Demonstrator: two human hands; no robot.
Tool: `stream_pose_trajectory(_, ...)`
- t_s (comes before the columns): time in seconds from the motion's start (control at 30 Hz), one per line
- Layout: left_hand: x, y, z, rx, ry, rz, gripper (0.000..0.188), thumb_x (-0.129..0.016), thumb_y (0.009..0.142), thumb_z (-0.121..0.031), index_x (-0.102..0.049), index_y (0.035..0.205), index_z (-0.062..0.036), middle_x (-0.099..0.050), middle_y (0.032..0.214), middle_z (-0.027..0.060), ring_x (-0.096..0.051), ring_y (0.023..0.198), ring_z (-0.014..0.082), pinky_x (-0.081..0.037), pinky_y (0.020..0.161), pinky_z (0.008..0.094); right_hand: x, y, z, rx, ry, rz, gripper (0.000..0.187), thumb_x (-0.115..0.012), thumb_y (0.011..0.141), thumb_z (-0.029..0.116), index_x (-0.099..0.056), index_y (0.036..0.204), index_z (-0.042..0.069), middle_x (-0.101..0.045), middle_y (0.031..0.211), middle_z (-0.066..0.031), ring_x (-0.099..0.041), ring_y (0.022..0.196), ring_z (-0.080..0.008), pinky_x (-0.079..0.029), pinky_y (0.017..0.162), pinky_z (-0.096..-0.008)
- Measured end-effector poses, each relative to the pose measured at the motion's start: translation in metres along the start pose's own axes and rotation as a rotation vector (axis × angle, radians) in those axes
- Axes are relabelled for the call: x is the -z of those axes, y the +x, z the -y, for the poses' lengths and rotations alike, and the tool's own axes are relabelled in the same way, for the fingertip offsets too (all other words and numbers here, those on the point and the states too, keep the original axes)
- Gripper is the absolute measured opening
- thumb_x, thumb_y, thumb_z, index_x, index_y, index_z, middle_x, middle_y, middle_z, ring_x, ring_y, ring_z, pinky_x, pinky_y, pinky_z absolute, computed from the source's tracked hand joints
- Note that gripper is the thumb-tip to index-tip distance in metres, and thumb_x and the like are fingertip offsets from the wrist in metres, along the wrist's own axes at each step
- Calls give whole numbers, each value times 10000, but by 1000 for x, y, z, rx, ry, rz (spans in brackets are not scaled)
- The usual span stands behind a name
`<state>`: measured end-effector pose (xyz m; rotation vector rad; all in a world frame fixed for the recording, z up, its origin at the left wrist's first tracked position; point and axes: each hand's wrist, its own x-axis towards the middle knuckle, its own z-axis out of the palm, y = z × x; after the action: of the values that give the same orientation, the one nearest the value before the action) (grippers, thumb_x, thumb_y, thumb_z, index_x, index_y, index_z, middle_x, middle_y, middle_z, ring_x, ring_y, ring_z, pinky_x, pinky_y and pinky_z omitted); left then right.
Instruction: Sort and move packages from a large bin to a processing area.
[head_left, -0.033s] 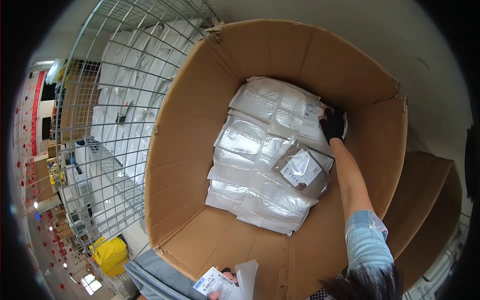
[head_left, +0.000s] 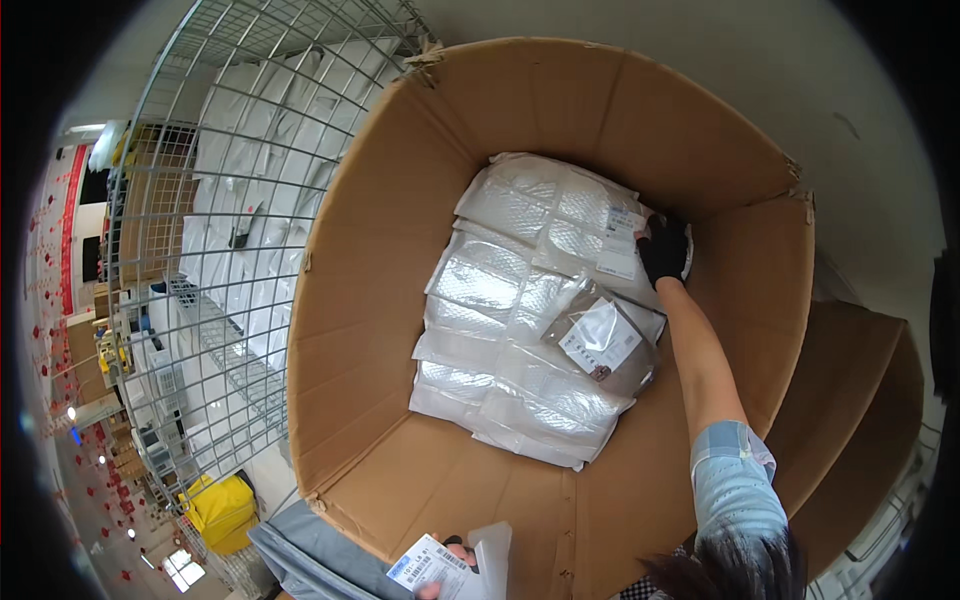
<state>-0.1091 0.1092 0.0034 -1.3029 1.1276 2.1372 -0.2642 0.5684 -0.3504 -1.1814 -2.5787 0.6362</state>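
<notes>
Deep inside a big cardboard box (head_left: 360, 330), my right hand (head_left: 663, 250), in a black glove with bare fingertips, is closed over the right end of a clear plastic packet with a white label (head_left: 622, 240). Some of its fingers are hidden by the glove. Under and beside it lie rows of translucent bubble-lined mailers (head_left: 478, 272). Just below the hand, a clear bag (head_left: 612, 345) with a white paper and a dark item rests on the mailers. At the bottom edge, my left hand (head_left: 455, 556) grips a translucent plastic packet with a barcode label (head_left: 436, 567).
Left of the box stands a wire cage (head_left: 225, 200) with white packages behind its mesh. A yellow bag (head_left: 218, 510) and a grey-blue sheet-like thing (head_left: 320, 555) lie lower left. More cardboard (head_left: 850, 400) stands to the right, near a pale wall (head_left: 740, 60).
</notes>
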Motion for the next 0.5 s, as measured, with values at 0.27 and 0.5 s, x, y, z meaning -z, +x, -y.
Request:
stream_pose_trajectory(0.27, -5, 8, 3, 81, 67, 79, 707, -608, 670, -267, -315, 1247, 17, -462, 1089, 158, -443, 1025, 273, -352, 925, 379, 8, -19, 12, 118, -286, 258, 746, -685, 641, 334, -375, 1274, 88, -359, 1310, -164, -331, 1212, -315, -279, 998, -382)
stream_pose_trajectory(0.5, -7, -3, -8, -111, 147, 207, 679, -617, 652, -267, -361, 1221, 0, -490, 972, 166, -481, 909, 267, -408, 815, 361, 29, -54, -9, -179, -230, 251, 801, -675, 569, 207, -346, 1275, 17, -355, 1295, -225, -338, 1204, -348, -285, 1011, -355)
